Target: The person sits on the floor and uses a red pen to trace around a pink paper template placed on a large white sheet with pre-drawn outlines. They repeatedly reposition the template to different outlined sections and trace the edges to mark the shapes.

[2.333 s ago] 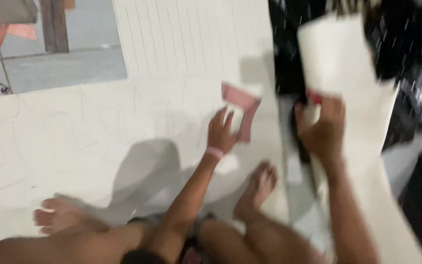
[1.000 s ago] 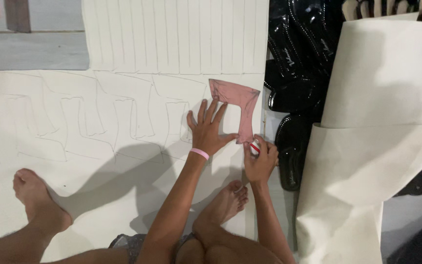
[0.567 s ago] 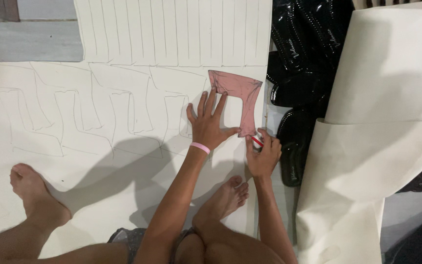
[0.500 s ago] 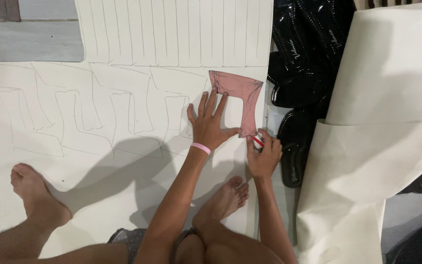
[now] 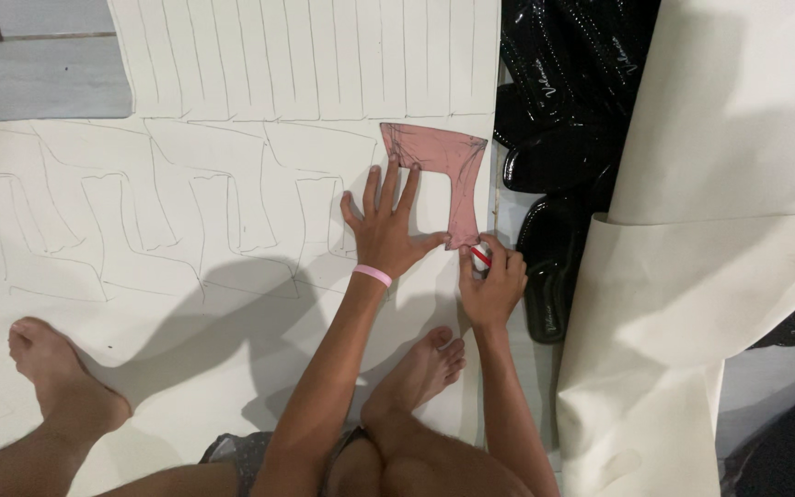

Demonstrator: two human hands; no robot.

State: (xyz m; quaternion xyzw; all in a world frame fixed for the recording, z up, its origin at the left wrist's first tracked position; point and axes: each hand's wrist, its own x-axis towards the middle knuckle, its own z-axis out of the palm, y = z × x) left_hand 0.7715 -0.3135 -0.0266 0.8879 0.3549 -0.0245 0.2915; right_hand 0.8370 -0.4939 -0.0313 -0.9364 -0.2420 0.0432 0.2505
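White sheet (image 5: 232, 368) underneath, left hand (image 5: 384, 230) splayed flat on pink template (image 5: 443, 170), right hand (image 5: 492, 285) gripping red pen (image 5: 480, 257).

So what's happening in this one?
A person sits barefoot on a big cream sheet spread on the floor. The left hand presses a pink template flat on it, while the right hand holds a red-tipped pen at the template's lower edge. Many similar outlines already cover the sheet.

One pink template (image 5: 443, 166) lies on one white sheet (image 5: 186, 368) with several outlines drawn on it. One red pen (image 5: 480, 257), one pink wristband (image 5: 373, 274), two hands, two bare feet, and one cream roll (image 5: 720, 184) show.
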